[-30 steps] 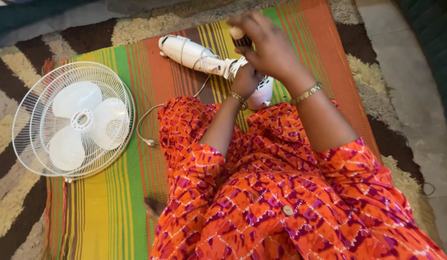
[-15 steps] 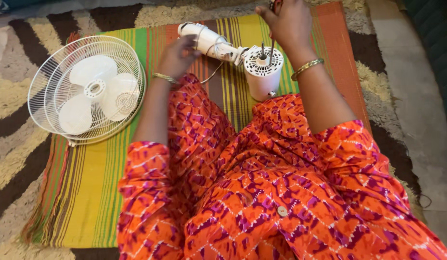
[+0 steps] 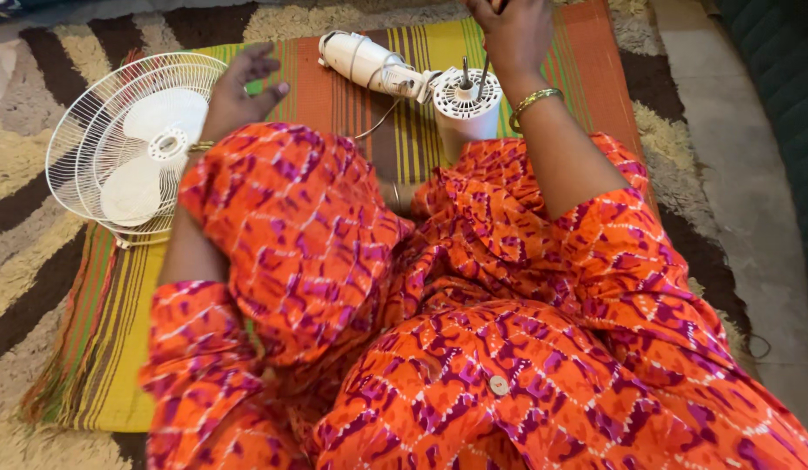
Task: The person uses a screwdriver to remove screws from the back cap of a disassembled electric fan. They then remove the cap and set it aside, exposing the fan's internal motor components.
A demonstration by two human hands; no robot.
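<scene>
On the striped mat [image 3: 334, 96], the white fan motor housing [image 3: 463, 109] stands on end just beyond the knees. Since half a second ago the left hand [image 3: 238, 87] has left the housing's stand end and swung toward the fan guard with blades [image 3: 130, 144]; only the right hand now tends the motor. Right hand [image 3: 512, 35] is raised above the housing, fingers closed on a thin screwdriver [image 3: 484, 77] pointing down at it. Left-hand fingers are loosely spread, holding nothing, wrist bent back.
</scene>
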